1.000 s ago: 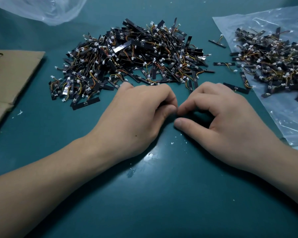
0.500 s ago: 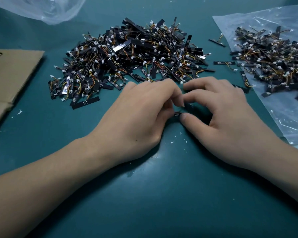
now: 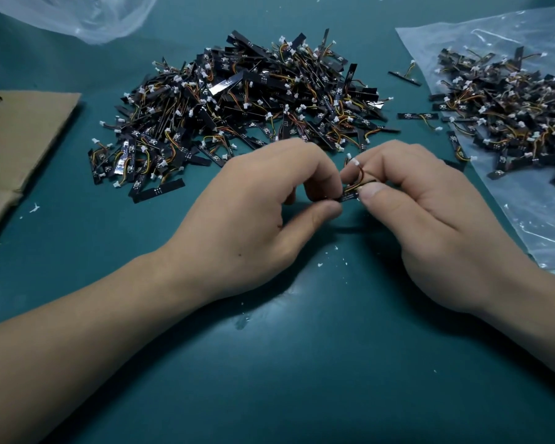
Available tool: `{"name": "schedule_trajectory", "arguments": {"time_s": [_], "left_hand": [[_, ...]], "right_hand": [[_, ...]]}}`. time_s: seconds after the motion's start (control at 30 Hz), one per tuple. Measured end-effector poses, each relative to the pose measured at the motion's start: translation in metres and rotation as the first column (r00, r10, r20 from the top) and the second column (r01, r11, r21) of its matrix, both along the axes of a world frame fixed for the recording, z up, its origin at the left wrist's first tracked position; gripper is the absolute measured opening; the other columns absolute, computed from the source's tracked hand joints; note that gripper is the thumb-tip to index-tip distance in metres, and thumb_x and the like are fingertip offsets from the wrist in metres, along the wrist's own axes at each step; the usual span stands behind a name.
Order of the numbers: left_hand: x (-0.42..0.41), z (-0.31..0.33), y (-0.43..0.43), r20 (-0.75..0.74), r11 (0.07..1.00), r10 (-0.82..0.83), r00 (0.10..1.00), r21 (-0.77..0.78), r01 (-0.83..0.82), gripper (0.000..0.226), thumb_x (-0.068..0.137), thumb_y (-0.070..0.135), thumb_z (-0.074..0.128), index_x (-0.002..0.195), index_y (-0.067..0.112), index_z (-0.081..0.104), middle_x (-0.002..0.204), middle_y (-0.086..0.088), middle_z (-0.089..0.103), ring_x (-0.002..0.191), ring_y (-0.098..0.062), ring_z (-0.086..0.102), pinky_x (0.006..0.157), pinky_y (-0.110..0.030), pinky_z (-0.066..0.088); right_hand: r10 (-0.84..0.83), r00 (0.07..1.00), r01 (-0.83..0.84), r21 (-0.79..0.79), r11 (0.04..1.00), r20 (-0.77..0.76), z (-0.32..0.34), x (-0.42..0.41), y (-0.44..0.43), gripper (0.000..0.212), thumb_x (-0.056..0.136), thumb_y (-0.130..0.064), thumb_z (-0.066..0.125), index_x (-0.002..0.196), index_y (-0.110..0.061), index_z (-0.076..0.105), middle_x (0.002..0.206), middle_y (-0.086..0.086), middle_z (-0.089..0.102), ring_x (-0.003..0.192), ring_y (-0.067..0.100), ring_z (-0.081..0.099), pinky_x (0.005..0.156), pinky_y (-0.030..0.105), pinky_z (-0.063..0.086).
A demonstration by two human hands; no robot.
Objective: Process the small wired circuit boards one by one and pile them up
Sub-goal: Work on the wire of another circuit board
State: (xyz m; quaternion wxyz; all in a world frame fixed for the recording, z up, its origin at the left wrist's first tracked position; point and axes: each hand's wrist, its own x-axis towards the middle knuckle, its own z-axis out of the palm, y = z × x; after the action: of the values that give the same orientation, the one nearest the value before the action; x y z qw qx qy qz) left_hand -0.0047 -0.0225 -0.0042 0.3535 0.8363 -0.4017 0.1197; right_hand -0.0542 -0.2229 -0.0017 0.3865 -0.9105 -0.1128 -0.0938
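Observation:
A small black circuit board with a looped orange-brown wire and a white connector is held between both hands, just above the teal mat. My left hand pinches its left end between thumb and fingers. My right hand pinches its right end, the thumb pressed against the board. Behind the hands lies a large heap of the same boards. A second heap lies at the right on a clear plastic bag.
A few single boards lie between the two heaps. A cardboard sheet covers the left edge. Another crumpled clear bag is at the back left. White crumbs dot the teal mat.
Both hands have risen off the mat and parted slightly. The board with its wire and connector now shows between the fingertips, where before it was hidden under them.

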Motion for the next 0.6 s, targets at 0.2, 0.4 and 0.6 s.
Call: {"name": "schedule_trajectory", "arguments": {"time_s": [0.2,0.4,0.6], "left_hand": [[-0.0033,0.0013,0.0016,-0.008,0.999,0.002,1.000,-0.047,-0.003,0.016,0.091,0.014,0.073,0.104,0.020,0.065,0.087,0.020,0.058,0.077,-0.007,0.053,0.074,-0.010,0.038],[-0.0010,0.0015,0.0015,-0.056,0.999,0.024,0.998,0.031,-0.023,0.009,0.096,0.024,0.064,0.099,0.017,0.069,0.084,0.014,0.057,0.080,-0.009,0.051,0.078,-0.020,0.040],[-0.0004,0.0032,0.0007,-0.128,0.999,0.009,0.992,0.032,-0.005,0.017,0.093,0.017,0.061,0.077,0.012,0.064,0.073,0.005,0.052,0.071,-0.007,0.050,0.067,-0.019,0.035]], "right_hand": [[0.012,0.998,-0.011,-0.022,1.000,0.055,-0.0029,0.0004,-0.0006,0.020,0.101,-0.029,0.049,0.101,-0.021,0.068,0.098,-0.008,0.065,0.101,0.016,0.057,0.093,0.039,0.043],[0.038,0.994,-0.037,-0.011,0.999,0.105,-0.0045,0.0012,-0.0042,0.023,0.101,-0.026,0.054,0.090,-0.015,0.069,0.092,0.000,0.067,0.096,0.025,0.061,0.087,0.047,0.046],[0.068,0.994,-0.071,0.029,0.997,0.090,-0.0033,0.0020,-0.0039,0.017,0.099,-0.024,0.059,0.096,-0.015,0.074,0.098,-0.003,0.071,0.099,0.016,0.065,0.090,0.032,0.049]]}}
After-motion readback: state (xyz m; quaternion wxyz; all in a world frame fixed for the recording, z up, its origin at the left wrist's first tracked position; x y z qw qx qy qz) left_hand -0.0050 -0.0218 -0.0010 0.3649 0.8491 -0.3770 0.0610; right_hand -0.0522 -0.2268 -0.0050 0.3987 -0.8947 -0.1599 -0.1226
